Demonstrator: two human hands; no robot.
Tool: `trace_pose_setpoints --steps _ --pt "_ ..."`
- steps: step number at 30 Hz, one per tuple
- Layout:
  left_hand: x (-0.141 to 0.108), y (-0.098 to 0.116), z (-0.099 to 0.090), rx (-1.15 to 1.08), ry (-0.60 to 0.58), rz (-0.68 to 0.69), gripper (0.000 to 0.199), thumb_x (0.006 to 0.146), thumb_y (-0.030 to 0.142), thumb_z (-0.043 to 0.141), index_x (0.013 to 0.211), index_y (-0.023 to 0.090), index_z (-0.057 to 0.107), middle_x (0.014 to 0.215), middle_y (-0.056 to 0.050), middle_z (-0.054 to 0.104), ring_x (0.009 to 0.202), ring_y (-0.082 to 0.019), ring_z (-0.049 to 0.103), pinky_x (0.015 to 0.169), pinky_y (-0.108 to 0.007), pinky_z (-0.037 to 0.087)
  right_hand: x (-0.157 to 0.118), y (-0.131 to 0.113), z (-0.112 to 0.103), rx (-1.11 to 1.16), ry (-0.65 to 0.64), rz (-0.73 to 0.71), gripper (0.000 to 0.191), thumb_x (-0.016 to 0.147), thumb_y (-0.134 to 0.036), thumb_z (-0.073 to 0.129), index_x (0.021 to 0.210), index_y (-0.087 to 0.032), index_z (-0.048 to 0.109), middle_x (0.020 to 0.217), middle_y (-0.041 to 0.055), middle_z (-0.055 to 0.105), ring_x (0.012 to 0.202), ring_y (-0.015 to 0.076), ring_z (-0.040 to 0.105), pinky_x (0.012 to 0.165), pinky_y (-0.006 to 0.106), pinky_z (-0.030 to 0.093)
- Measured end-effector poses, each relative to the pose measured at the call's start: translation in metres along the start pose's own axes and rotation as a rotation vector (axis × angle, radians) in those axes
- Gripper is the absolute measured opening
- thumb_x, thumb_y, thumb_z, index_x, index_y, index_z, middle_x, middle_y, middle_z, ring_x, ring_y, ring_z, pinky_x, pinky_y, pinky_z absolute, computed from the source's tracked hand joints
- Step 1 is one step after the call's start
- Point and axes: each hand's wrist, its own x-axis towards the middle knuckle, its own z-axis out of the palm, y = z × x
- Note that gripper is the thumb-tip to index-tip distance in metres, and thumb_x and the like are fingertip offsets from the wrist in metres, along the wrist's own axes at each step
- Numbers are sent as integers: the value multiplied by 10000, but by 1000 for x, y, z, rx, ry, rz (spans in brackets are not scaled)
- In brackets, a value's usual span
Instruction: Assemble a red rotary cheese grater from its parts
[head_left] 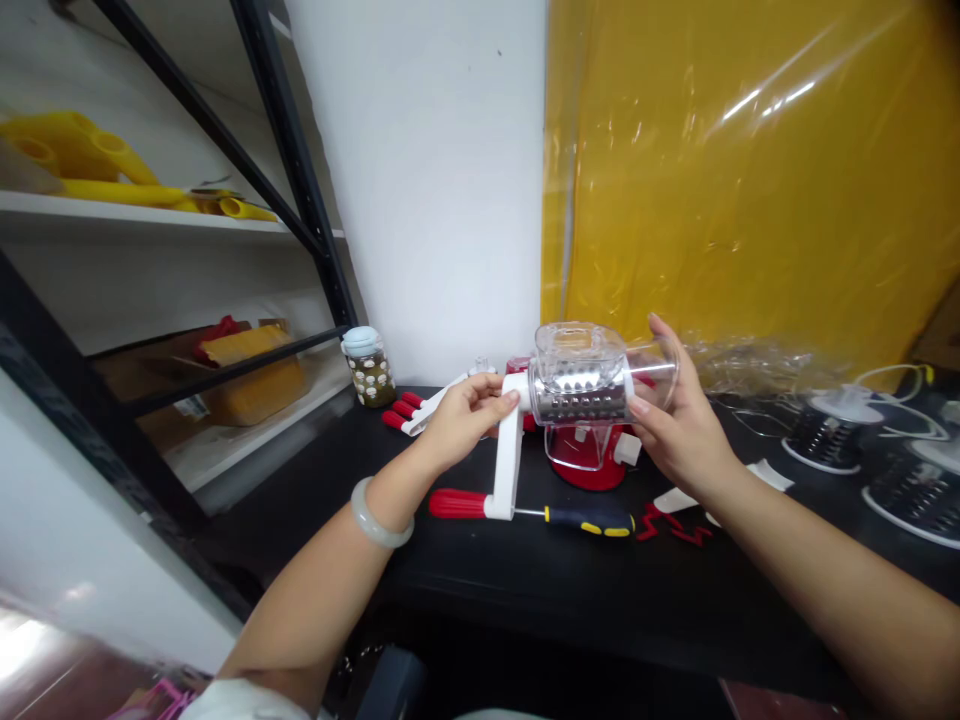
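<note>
Metal drum [581,403] between both hands [466,418] [688,432]

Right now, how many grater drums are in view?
3: one drum inside the clear housing, another drum on the tabletop at right, a nearer drum cut by the picture's edge. More may be hidden.

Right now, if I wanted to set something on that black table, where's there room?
Bare table shows in front of the screwdriver, between the arms, and left of the bracelet, towards the shelf. It's crowded behind the hands around the red base, and at right with grater drums and crumpled clear plastic.
</note>
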Motion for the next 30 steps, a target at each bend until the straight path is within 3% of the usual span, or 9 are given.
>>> trace_pose_setpoints --steps 3,6,11,15,21,30 --pt "1 -2 -3 8 -12 75 428 720 422 798 1005 143 643 911 -53 689 647 -82 586 552 -192 461 0 1 0 -33 1 -13 826 835 -493 642 1504 -459 159 1373 54 475 1148 260 620 1008 502 502" --pt "1 0 -3 44 3 210 468 705 349 822 1081 147 630 1093 -96 689 881 -147 659 764 -255 539 4 1 -2 -45 0 -15 813 836 -511 630 1499 -452 162 1344 56 495 1139 258 626 998 494 510" --pt "11 16 0 121 23 313 456 767 315 771 1157 157 596 1268 -132 636 1037 -200 655 869 -333 557 24 -9 -9 -55 23 -62 836 795 -527 670 1477 -417 198 1309 66 517 1143 266 611 990 490 517" --pt "36 27 2 177 -31 354 441 820 289 717 1218 151 590 1317 -135 613 1127 -219 634 1005 -381 503 38 -21 -16 -75 69 -100 830 738 -514 733 1418 -410 270 1318 70 507 1179 290 590 1005 476 510" --pt "70 9 8 185 -115 323 483 863 252 637 1325 144 547 1347 -145 603 1189 -240 603 1012 -413 490 40 -9 -24 -113 113 -98 789 723 -433 758 1366 -416 301 1322 71 487 1252 318 538 1025 498 493" --pt "83 -13 11 391 -191 364 450 927 332 555 1348 171 557 1258 -85 665 1168 -241 599 1037 -399 446 33 8 -28 -165 162 -21 780 705 -451 750 1340 -383 302 1264 85 513 1195 316 575 1007 507 503"
